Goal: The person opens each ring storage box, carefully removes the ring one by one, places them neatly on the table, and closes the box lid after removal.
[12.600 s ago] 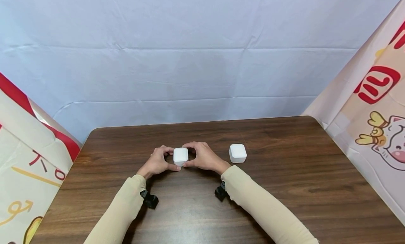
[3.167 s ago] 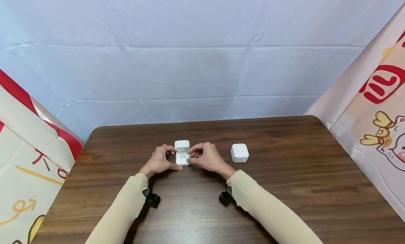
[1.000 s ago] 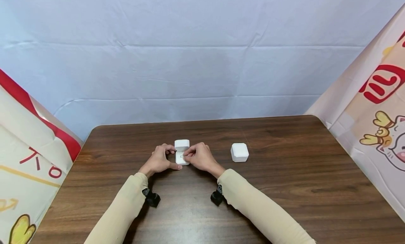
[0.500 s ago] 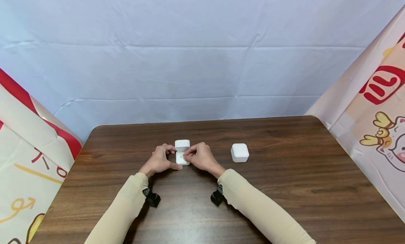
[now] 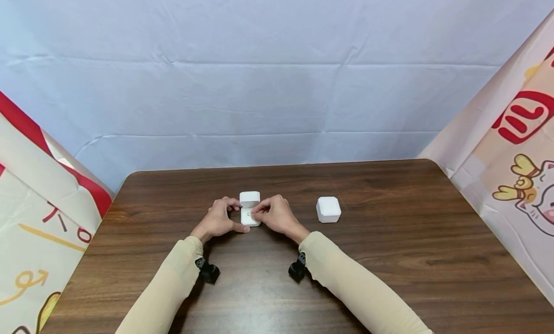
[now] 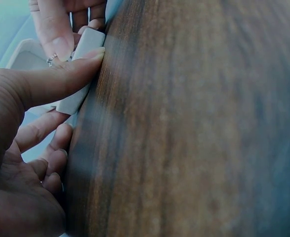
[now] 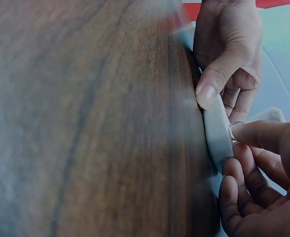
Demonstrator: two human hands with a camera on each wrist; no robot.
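Note:
A small white ring box (image 5: 249, 197) stands with its lid raised on the brown table. A silvery ring (image 7: 237, 123) sits upright at its cushion. My left hand (image 5: 218, 219) holds the box base from the left, thumb along the front face. In the left wrist view that thumb lies across the base (image 6: 88, 42). My right hand (image 5: 278, 215) comes from the right and pinches the ring between thumb and forefinger. Its other fingers curl beside the box's right side. The right fingertips cover part of the ring.
A second white box (image 5: 328, 209), lid down, stands on the table (image 5: 389, 247) to the right of my right hand. A pale cloth (image 5: 277, 98) hangs behind the table's far edge. Printed cloths (image 5: 528, 189) hang at both sides.
The box was closed between both hands earlier, then its lid was raised. My right hand has moved from the box's right side onto the ring. Over the last second little differs.

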